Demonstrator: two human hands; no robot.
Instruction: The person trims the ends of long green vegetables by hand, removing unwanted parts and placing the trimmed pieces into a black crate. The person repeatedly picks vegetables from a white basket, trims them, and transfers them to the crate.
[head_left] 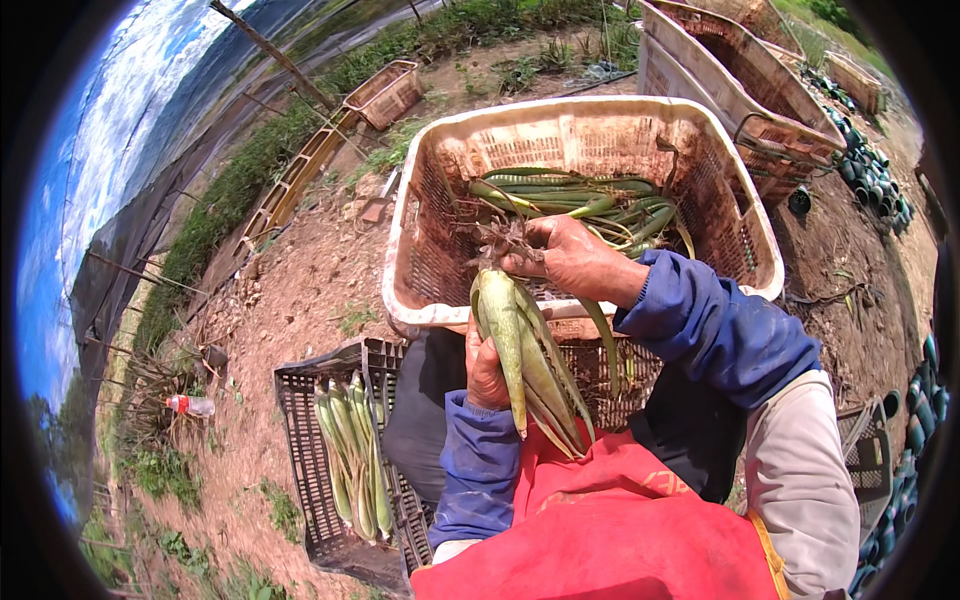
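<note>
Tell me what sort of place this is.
Likely an open-air farm plot or plant nursery: bare soil underfoot, plastic crates holding long green leaves, and rows of dark pots at the edge.

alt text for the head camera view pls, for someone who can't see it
Seen from above, a person's left hand and right hand grip a green aloe plant by its root end over a pale plastic crate holding more cut leaves. A black crate of similar plants sits on bare soil at left.
</note>
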